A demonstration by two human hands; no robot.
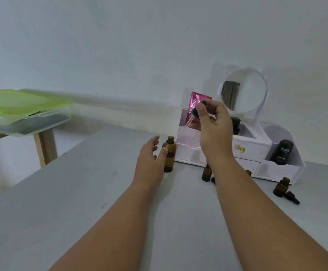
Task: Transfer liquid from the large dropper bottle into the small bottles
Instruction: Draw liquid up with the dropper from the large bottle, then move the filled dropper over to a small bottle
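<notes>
One head-worn view looks forward and down, close over the grey table (pixel 81 192).

The tabletop (pixel 81 192) is a plain flat grey, and the wall (pixel 139 45) behind it is a paler grey-white. The large dropper bottle (pixel 170 153) is amber brown glass. The left small bottle (pixel 207 174) and the right small bottle (pixel 281 187) share that amber. The dropper (pixel 195 111) has a black bulb above a clear tube, and the loose dropper cap (pixel 292 198) is black all over. The organiser (pixel 247 151) is white with a faint lilac cast, and one drawer carries a gold knob (pixel 241 149). In the organiser are a magenta sachet (pixel 195 100) with white lettering and a black stick (pixel 281 152), also lettered in white. The mirror frame (pixel 264 98) is white. At left, a lime-green lid (pixel 22 102) tops a translucent box (pixel 32 126) on pale wood legs (pixel 45 147).
</notes>
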